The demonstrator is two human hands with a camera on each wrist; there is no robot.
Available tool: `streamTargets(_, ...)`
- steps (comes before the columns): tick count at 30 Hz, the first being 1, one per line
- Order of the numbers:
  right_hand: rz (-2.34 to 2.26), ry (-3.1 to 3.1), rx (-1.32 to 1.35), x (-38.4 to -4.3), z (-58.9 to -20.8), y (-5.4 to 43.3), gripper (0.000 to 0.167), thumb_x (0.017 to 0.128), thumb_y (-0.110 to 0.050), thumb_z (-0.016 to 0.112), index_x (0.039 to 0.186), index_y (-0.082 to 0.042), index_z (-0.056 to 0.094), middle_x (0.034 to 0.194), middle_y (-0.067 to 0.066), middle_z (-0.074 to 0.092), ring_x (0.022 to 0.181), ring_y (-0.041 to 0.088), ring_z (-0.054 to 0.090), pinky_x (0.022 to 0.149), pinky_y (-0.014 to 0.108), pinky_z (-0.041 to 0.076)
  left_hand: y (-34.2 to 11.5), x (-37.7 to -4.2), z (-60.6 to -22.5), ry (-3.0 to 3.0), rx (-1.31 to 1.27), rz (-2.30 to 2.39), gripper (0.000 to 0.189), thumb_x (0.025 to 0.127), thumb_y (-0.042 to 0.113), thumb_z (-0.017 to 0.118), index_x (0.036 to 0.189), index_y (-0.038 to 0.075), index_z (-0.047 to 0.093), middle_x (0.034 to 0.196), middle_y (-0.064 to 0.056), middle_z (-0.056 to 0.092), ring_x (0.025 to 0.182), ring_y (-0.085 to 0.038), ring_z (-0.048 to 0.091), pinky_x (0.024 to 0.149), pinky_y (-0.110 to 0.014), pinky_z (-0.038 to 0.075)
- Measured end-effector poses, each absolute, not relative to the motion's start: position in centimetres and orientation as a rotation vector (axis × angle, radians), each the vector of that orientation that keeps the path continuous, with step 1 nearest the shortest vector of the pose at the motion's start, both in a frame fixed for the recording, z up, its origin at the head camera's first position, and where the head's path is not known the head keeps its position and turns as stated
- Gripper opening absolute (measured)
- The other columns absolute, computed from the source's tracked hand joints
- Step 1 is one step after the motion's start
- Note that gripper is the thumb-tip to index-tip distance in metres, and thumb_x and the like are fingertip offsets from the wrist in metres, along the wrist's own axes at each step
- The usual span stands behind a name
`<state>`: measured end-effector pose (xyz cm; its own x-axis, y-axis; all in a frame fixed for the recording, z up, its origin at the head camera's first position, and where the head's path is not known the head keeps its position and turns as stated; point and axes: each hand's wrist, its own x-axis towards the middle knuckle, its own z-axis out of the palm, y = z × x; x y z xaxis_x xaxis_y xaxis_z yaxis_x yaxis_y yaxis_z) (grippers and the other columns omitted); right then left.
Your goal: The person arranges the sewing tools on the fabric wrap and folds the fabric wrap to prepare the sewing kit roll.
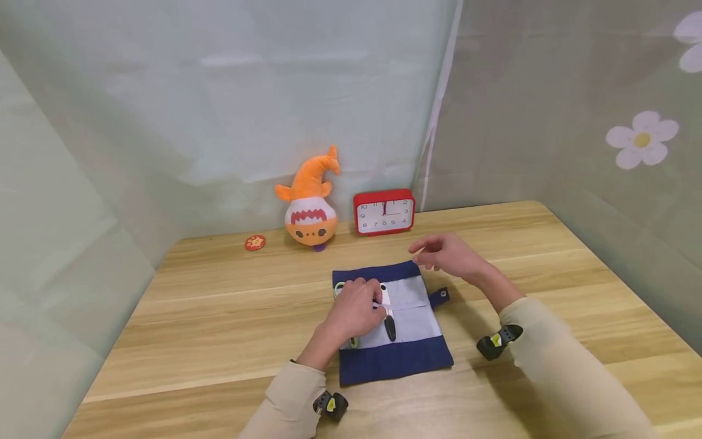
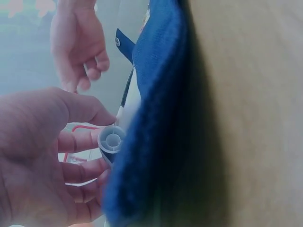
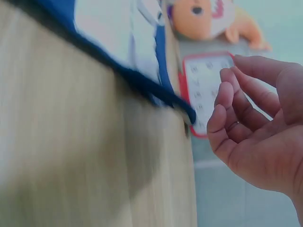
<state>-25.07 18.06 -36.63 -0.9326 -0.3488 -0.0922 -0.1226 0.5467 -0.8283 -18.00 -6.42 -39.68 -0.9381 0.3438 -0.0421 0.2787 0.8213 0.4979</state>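
Observation:
A blue fabric roll-up case with a pale inner panel lies unrolled on the table. My left hand is over its left half, thumb and fingers pinching the white elastic strap that crosses the panel. Beside those fingertips, a marker with a black end lies under the strap; a round grey end shows close to the fingers in the left wrist view. Green-handled scissors are partly hidden by this hand. My right hand hovers above the case's far right corner, fingers loosely bent, holding nothing.
A snap tab sticks out from the case's right edge. Behind the case stand an orange plush toy and a red clock. A round red disc lies at the back left of the wooden table.

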Motion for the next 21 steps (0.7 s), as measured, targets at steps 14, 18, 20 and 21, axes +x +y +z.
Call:
streamTargets(14, -1.329, 2.692, -0.124, -23.0, -37.0, 27.3, 0.040, 0.103, -0.022, 0.067, 0.132, 0.005, 0.066, 0.120, 0.018, 0.074, 0.089, 0.018, 0.066, 0.074, 0.030, 0.056, -5.3, -17.9, -39.3, 2.913, 0.426, 0.781, 0.030, 0.092, 0.028, 0.082, 0.115, 0.011, 0.072, 0.121, -0.012, 0.059, 0.112, -0.030, 0.054, 0.087, -0.043, 0.052)
streamTargets(18, -1.299, 2.701, -0.054, -22.4, -37.6, 29.1, 0.039, 0.103, -0.021, 0.067, 0.131, 0.006, 0.066, 0.117, 0.016, 0.073, 0.085, 0.015, 0.064, 0.071, 0.029, 0.055, -5.1, -18.0, -39.3, 2.917, 0.459, 0.752, 0.028, 0.092, 0.027, 0.082, 0.115, 0.013, 0.073, 0.117, -0.010, 0.059, 0.110, -0.030, 0.053, 0.086, -0.042, 0.049)
streamTargets(20, -1.285, 2.696, -0.023, -22.1, -38.0, 29.8, 0.039, 0.104, -0.020, 0.066, 0.131, 0.007, 0.065, 0.116, 0.016, 0.072, 0.085, 0.014, 0.063, 0.070, 0.029, 0.055, -5.1, -18.1, -39.3, 2.914, 0.479, 0.741, 0.026, 0.092, 0.025, 0.082, 0.115, 0.015, 0.074, 0.114, -0.009, 0.059, 0.107, -0.029, 0.052, 0.086, -0.041, 0.047)
streamTargets(21, -1.277, 2.695, -0.007, -21.9, -38.2, 30.2, 0.039, 0.103, -0.021, 0.066, 0.131, 0.007, 0.065, 0.116, 0.017, 0.072, 0.085, 0.014, 0.062, 0.069, 0.028, 0.055, -5.1, -18.1, -39.3, 2.913, 0.489, 0.732, 0.025, 0.092, 0.025, 0.082, 0.114, 0.015, 0.075, 0.112, -0.009, 0.059, 0.106, -0.029, 0.052, 0.085, -0.041, 0.047)
